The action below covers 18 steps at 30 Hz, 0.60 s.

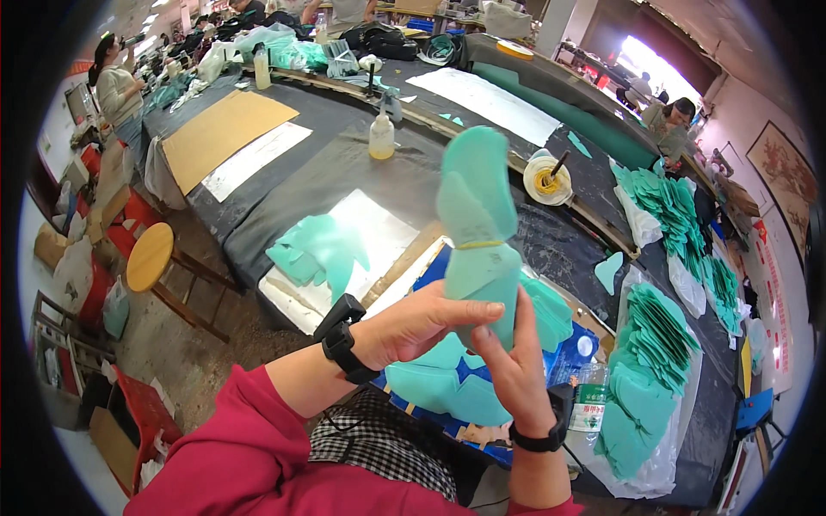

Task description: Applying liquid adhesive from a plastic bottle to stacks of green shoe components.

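Note:
Held upright in front of me is a bundle of teal cut pieces [476, 189], cinched round its middle by a yellow rubber band [478, 245]. My left hand [419, 321] grips its lower end from the left, thumb laid across the front. Closed on the lower right edge is my right hand [519, 365], its thumb also on the front. Below and behind my hands, more teal pieces [447, 391] lie on a blue printed sheet [564, 365]. Further left, a loose pile of teal pieces [318, 249] rests on a white board [379, 219].
Stacked teal pieces [641, 404] on white plastic lie right of a clear bottle [590, 396]. Beyond stand a squeeze bottle [381, 136] and a spindle holding yellow bands [548, 179]. A wooden stool [153, 254] is at left. Two people [116, 95] [674, 129] are farther off.

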### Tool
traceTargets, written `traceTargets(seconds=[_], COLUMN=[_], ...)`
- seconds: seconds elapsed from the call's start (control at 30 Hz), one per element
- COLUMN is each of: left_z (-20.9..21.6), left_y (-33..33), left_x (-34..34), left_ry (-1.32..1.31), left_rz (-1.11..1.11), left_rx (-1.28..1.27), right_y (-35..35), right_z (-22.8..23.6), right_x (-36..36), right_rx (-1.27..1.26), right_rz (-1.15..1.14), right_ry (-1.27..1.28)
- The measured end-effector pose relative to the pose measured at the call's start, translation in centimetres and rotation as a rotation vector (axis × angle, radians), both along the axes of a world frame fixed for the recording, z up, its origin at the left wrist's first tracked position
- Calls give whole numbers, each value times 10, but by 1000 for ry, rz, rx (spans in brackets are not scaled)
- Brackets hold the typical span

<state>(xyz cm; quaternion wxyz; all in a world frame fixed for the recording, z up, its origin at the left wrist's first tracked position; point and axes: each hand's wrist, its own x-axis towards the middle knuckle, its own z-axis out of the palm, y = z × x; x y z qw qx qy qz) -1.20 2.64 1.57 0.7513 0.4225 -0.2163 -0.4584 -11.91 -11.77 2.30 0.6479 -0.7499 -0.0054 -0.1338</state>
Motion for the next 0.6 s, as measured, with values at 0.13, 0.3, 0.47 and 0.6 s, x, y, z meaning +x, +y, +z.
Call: traceTargets(seconds=[0.13, 0.3, 0.47, 0.6], left_z=[2, -4, -8, -8], left_y=[13, 32, 74, 128], left_x=[-3, -15, -38, -61], left_ry=[106, 54, 28, 21], left_rz=[131, 167, 200, 296], left_rx=[-58, -8, 43, 133], right_y=[-11, -19, 28, 86], right_z=[23, 25, 44, 42], right_x=[-10, -12, 0, 20], right_rx=[-113, -134, -841, -836], right_rz=[-8, -172, 63, 505], right_ry=[176, 17, -510, -466])
